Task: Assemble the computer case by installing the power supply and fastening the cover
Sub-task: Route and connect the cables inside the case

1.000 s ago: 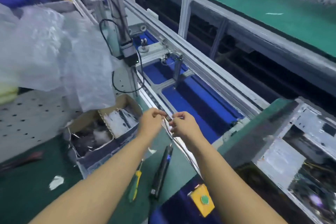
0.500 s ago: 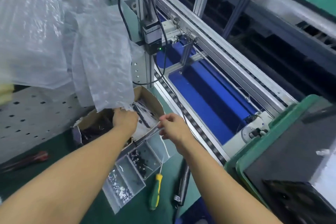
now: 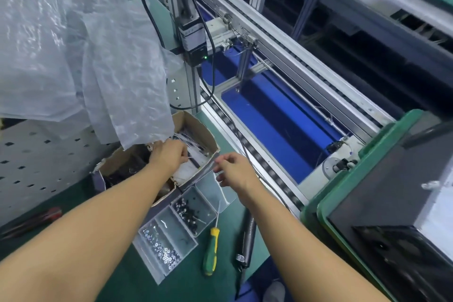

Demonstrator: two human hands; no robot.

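The dark computer case (image 3: 392,191) lies on a green tray (image 3: 326,201) at the right edge of the conveyor. My left hand (image 3: 169,157) reaches into a torn cardboard box (image 3: 203,135) and its fingers pinch thin white ties (image 3: 193,148) lying inside. My right hand (image 3: 235,169) hovers beside the box's near corner, fingers loosely apart, with nothing visible in it. Below it a clear compartment tray (image 3: 157,250) holds small screws. The power supply cannot be made out.
A green-and-yellow screwdriver (image 3: 212,250) and a black electric screwdriver (image 3: 247,240) lie on the green mat by my right forearm. A red-handled tool (image 3: 41,217) lies at the left. Bubble wrap (image 3: 73,44) hangs over the box. The blue-floored conveyor (image 3: 269,117) runs behind.
My hands parted from holding a thin tie together. The left hand went down into the cardboard box and the right drew back beside it. The view swung left, off the case.
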